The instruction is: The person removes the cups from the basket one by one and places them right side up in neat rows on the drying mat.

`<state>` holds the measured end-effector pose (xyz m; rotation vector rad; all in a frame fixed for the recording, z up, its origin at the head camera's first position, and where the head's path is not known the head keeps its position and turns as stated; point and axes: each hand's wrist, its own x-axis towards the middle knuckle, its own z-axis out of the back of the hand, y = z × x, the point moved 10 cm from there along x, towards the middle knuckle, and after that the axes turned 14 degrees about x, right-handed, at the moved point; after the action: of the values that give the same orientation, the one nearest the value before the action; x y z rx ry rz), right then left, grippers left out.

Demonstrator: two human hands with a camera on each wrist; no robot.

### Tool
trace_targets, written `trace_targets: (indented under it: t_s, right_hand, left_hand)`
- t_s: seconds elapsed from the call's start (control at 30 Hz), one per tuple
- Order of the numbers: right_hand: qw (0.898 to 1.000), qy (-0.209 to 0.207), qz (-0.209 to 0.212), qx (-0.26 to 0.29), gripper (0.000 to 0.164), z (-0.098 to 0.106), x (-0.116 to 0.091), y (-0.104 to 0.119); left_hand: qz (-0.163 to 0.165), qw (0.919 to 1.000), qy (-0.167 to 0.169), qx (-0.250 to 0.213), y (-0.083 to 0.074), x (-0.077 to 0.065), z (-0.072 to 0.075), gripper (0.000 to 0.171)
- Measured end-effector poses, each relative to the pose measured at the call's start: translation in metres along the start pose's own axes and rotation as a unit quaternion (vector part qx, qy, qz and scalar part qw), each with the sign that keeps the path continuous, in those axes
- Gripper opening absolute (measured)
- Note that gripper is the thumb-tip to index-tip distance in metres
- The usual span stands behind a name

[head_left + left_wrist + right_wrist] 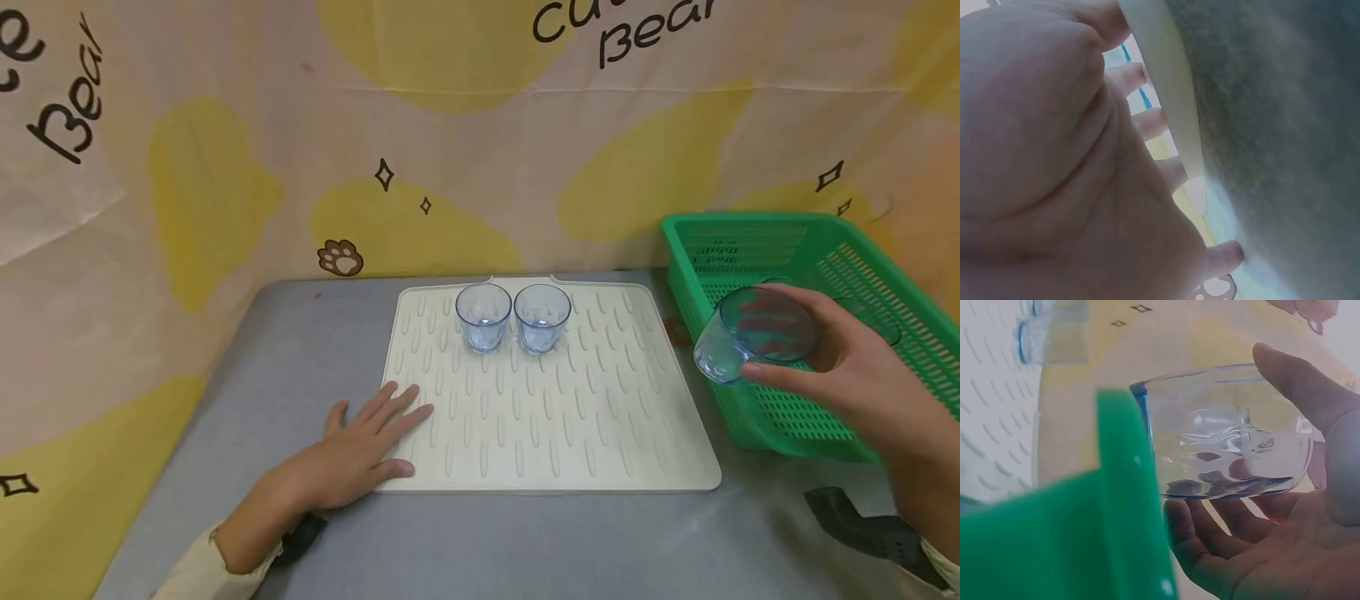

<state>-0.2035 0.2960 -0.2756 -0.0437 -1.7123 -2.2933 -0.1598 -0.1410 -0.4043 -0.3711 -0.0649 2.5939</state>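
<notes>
My right hand [862, 375] grips a clear bluish glass tumbler [723, 342], thumb on one side and fingers on the other. The tumbler is tilted and held above the left side of a green basket [738, 417]. In the right wrist view the same glass [1229, 437] appears behind the basket's blurred green rim [1129, 487]. My left hand [352, 454] rests with spread fingers on the front left edge of a white ridged mat [540, 450]. Two matching glasses, a left one [483, 321] and a right one [542, 321], stand upright side by side near the mat's back edge.
Inside the basket, at least one more glass [873, 321] shows partly behind my right hand. A grey table [525, 542] lies under the mat and basket. A patterned yellow and cream cloth [465, 150] hangs behind the table.
</notes>
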Motion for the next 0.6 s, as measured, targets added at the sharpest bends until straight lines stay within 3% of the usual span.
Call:
trace_targets:
  t_s: [0.23, 0.4, 0.6]
  right_hand:
    - [0.999, 0.010, 0.007, -0.035, 0.082, -0.018, 0.000, 0.003]
    - [0.999, 0.031, 0.008, -0.019, 0.082, -0.029, 0.000, 0.000]
    - [0.998, 0.044, -0.033, -0.014, 0.077, -0.045, 0.005, -0.006]
  left_hand:
    - [-0.008, 0.9999, -0.010, -0.001, -0.002, 0.000, 0.004, 0.070]
    - [-0.005, 1.0000, -0.003, -0.004, -0.002, 0.000, 0.001, 0.070]
    - [-0.003, 1.0000, -0.005, -0.001, -0.001, 0.001, -0.001, 0.070]
